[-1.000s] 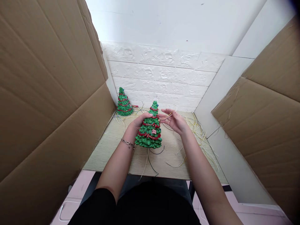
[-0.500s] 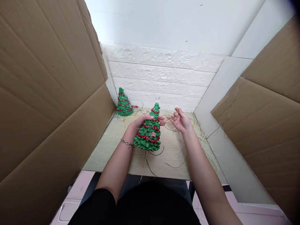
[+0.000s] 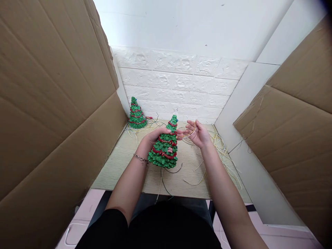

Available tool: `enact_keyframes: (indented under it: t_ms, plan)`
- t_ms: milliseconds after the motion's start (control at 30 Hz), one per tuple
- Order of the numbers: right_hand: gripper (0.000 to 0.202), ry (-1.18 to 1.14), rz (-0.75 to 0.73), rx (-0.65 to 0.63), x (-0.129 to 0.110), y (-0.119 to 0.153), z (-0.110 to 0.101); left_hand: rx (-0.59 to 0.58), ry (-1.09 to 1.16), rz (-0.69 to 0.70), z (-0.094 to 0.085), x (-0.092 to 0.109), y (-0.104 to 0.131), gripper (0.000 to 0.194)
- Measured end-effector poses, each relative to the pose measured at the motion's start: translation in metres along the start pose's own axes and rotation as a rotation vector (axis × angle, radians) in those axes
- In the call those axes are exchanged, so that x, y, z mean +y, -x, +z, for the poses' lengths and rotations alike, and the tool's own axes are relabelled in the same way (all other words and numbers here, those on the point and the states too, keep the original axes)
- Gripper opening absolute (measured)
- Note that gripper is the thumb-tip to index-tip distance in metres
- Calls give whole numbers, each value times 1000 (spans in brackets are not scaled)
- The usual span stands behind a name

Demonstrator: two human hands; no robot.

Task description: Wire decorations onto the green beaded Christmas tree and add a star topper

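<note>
A small green Christmas tree figurine [image 3: 164,152] with red garlands is wrapped by my left hand [image 3: 160,133], which holds it tilted above the table. From its base hang dark and pale wires [image 3: 166,186]. My right hand [image 3: 198,135], to the right of the tree, pinches thin yellow and white wires [image 3: 191,132] between thumb and fingers. These bend in an arc toward the tree's side, where the left fingers hide their ends. A clear tip [image 3: 175,111] tops the tree.
Another green tree [image 3: 137,114] stands at the back left, a red-handled tool [image 3: 149,118] beside it. Loose pale wires [image 3: 221,148] lie tangled along the table's right side. Tall cardboard walls [image 3: 52,103] flank both sides; a white brick-patterned wall [image 3: 181,76] closes the back.
My right hand has shifted slightly, and the wires it pinches now bow into a rounder arc. The tree in my left hand has barely moved.
</note>
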State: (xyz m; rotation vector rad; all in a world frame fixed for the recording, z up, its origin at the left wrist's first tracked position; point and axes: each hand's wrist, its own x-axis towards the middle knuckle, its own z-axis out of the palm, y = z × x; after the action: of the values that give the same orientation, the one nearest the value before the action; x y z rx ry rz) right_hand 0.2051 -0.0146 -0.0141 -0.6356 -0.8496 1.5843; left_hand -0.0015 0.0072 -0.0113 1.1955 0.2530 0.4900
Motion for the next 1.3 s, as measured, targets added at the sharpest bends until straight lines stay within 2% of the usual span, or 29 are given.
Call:
enact_keyframes:
  t_ms: [233, 333, 467, 667, 733, 933, 1067, 1300]
  plan:
    - [21, -78, -14, 168, 1, -5, -2, -18, 6, -15, 3, 0, 0, 49]
    - [16, -118, -27, 195, 1, -5, -5, -12, 4, -20, 4, 1, 0, 47]
    - [15, -183, -92, 147, 1, -5, -10, -20, 9, -19, 2, 1, 0, 47]
    - [17, -234, -145, -61, -1, -1, -8, 19, 1, -17, -1, -2, -1, 46]
    - [21, -252, -146, -73, -3, 1, -6, 25, 5, -10, 0, -2, -1, 46]
    - [51, -274, -191, 51, -6, 5, -3, 8, 4, -25, 5, 0, 0, 49]
    - [52, -382, -174, 91, -7, 5, -2, 47, -3, -21, 5, -1, -1, 49]
    - [52, -394, -220, 156, -6, 4, 3, 63, -17, -16, 6, 3, 0, 47]
